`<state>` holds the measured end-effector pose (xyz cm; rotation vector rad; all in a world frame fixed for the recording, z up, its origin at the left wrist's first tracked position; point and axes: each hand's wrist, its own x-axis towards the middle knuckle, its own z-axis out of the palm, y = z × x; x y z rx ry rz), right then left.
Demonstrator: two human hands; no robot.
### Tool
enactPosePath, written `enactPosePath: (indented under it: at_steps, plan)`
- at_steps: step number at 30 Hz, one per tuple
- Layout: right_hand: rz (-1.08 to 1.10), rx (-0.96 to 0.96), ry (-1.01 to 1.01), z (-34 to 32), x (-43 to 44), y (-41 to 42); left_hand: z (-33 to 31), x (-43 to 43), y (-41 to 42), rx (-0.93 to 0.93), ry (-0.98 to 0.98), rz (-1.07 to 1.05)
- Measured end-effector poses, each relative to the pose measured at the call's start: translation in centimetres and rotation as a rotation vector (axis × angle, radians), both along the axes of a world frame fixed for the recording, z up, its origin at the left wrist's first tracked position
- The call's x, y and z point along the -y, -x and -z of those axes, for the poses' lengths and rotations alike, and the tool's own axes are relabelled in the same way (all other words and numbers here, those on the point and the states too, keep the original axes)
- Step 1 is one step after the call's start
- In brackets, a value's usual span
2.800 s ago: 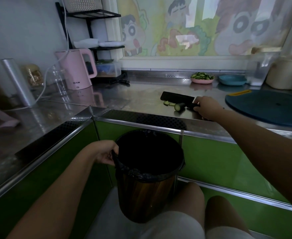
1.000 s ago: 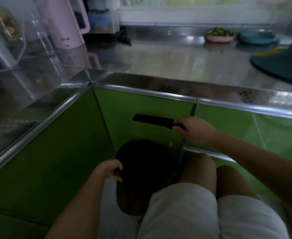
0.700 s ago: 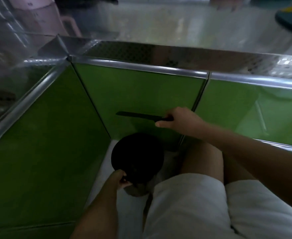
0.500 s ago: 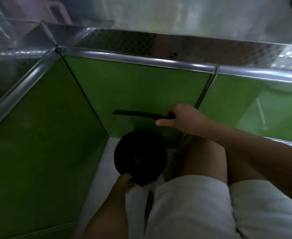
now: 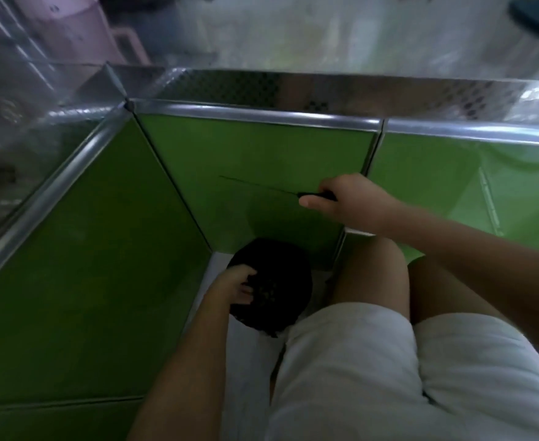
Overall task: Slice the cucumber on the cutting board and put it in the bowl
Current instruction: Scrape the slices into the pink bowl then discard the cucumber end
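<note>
The right hand (image 5: 351, 205) is gripping a black-handled kitchen knife (image 5: 314, 195), blade pointing left above the round black waste bin (image 5: 281, 300) whose rim the left hand (image 5: 238, 284) is holding. No cucumber is showing; the blurred steel surface (image 5: 325, 33) is lying above, nearer the right hand.

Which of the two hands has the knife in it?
The right hand, raised in front of the green cabinet door, grips the knife by its black handle. The left hand is lower, holding the rim of the dark bin.
</note>
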<state>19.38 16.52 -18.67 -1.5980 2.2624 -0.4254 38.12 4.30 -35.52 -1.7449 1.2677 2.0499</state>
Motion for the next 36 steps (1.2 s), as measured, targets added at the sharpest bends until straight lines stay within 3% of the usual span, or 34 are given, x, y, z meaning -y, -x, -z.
enactPosePath:
  at_steps: [5,10,18,23,27,32,36]
  plan:
    - [0.064,0.085,0.191,-4.3,-4.0,0.8,-11.0,-2.2,4.6,-0.315,0.187,0.231]
    - [0.234,0.045,0.306,-9.9,-8.9,4.5,-21.7,-6.6,9.3,-0.552,0.45,0.447]
    - [0.634,-0.099,0.419,-16.6,-18.1,14.4,-30.0,-12.1,20.6,-0.707,1.041,0.565]
    - [0.858,-0.023,0.489,-17.3,-22.3,20.3,-31.1,-15.0,30.7,-0.574,1.312,0.974]
    - [0.915,-0.017,0.461,-17.2,-24.3,22.4,-30.1,-16.8,35.4,-0.411,1.449,1.219]
    - [0.94,-0.094,0.403,-16.7,-24.9,23.0,-29.7,-15.6,35.0,-0.467,1.546,1.183]
    - [0.954,-0.073,0.334,-16.2,-24.2,22.9,-29.1,-14.6,30.8,-0.401,1.745,1.165]
